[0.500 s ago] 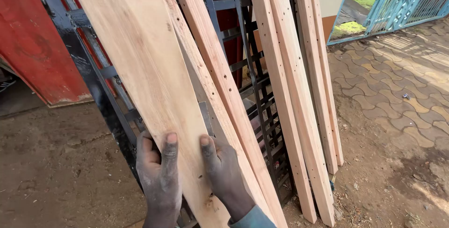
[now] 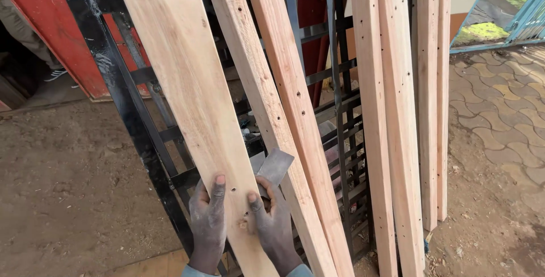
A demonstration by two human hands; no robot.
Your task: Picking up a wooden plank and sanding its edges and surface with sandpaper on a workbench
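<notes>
A long pale wooden plank (image 2: 187,84) leans steeply against a black metal gate frame (image 2: 130,112). My left hand (image 2: 207,220) grips the plank's left edge near its lower end, thumb on the face. My right hand (image 2: 275,220) sits at the plank's right edge, thumb pressed beside small holes in the wood, and holds a flat grey metal scraper blade (image 2: 275,166) behind the edge.
Several more planks (image 2: 392,112) lean on the gate to the right. A red metal door (image 2: 40,33) stands at the left over bare dirt ground (image 2: 62,197). Paving stones (image 2: 499,118) and a blue gate (image 2: 528,16) lie at the right.
The view has dropped slightly and both hands sit a little higher on the plank. The grey scraper blade now shows in my right hand.
</notes>
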